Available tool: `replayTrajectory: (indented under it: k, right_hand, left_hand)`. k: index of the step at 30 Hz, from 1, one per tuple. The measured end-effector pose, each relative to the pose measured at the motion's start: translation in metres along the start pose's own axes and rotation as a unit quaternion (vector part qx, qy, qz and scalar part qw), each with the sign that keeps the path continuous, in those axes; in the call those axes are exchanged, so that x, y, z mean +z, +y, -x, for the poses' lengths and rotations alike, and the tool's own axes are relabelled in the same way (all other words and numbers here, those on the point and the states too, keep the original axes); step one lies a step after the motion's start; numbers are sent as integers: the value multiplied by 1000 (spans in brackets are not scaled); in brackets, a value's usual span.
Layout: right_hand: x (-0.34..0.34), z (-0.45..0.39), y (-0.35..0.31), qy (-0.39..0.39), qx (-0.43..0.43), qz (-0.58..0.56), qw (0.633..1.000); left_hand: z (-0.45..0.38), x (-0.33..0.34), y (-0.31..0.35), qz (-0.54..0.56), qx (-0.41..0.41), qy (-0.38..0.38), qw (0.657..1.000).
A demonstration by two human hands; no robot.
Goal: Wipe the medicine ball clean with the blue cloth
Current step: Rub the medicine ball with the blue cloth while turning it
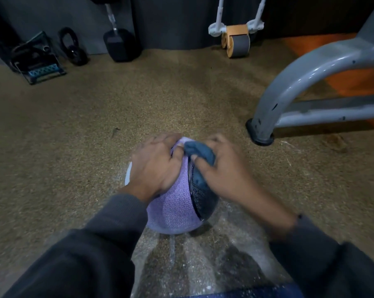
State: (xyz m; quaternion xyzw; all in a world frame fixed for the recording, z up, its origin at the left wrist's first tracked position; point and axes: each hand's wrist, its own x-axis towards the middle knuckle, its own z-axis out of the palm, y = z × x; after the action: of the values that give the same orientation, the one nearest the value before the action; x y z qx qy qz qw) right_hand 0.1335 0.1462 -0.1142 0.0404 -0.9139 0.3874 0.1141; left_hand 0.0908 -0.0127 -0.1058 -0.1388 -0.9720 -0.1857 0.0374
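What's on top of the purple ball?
Two hands rest on the medicine ball: the left hand presses it, the right hand grips a blue cloth. The ball's top beneath them is hidden.

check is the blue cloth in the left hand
No, the right hand holds the blue cloth against the medicine ball, while the left hand steadies it.

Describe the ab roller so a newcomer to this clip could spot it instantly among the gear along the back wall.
Follow the dark back wall where it meets the speckled floor, past the kettlebell and the black dumbbell toward the right. The ab roller stands there, left of the grey bench frame. It alone has orange sides, a grey wheel and white handles.
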Motion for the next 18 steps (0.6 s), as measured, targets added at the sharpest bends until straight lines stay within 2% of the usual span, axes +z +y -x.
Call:
replayTrajectory:
  k: [2, 6, 8, 13, 18]
  right_hand:
    - [1, 13, -7, -7, -52, -2, 999]
    - [-3, -39, 12, -39, 74, -39, 996]
    - [-6, -50, 20, -64, 105, -60, 991]
    - [-4, -17, -3, -80, -13, -47, 996]
    - [-6, -56, 8, -116, 77, -63, 988]
  left_hand:
    - [0, -2, -3, 12, 17, -6, 1000]
    - [3, -2, -4, 10, 30, -3, 999]
    - [5, -2, -1, 9, 38, -3, 999]
    - [11, -3, -13, 21, 80, -6, 997]
    - [25, -8, -13, 9, 59, -7, 998]
